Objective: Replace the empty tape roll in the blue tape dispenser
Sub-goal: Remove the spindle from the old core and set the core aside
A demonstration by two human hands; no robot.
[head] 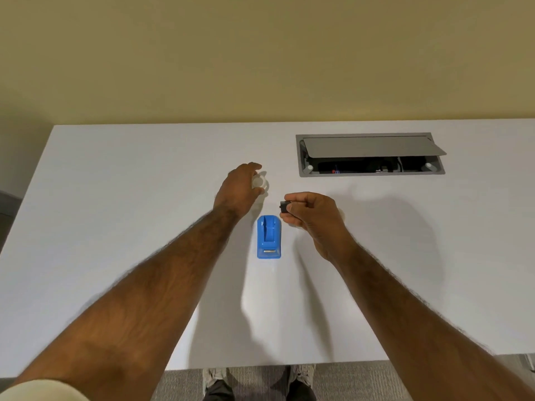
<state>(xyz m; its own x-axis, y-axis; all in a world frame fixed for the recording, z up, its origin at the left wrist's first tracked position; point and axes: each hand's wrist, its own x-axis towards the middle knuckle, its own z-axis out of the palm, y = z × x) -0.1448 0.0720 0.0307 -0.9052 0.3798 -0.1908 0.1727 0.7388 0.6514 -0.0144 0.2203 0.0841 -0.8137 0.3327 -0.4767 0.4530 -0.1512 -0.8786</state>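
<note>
The blue tape dispenser (269, 237) stands on the white table (115, 227) in the middle, its roll bay showing no roll and its metal cutter toward me. Beyond it on the left, my left hand (238, 189) is closed around a clear tape roll (259, 181) that rests at table level. My right hand (311, 214) hovers just right of the dispenser's far end and pinches a small black spindle core (285, 207) between thumb and fingers.
A grey cable hatch (370, 154) with its lid propped open is sunk into the table at the back right. The table's near edge runs just above my shoes, and a yellow wall rises behind the far edge.
</note>
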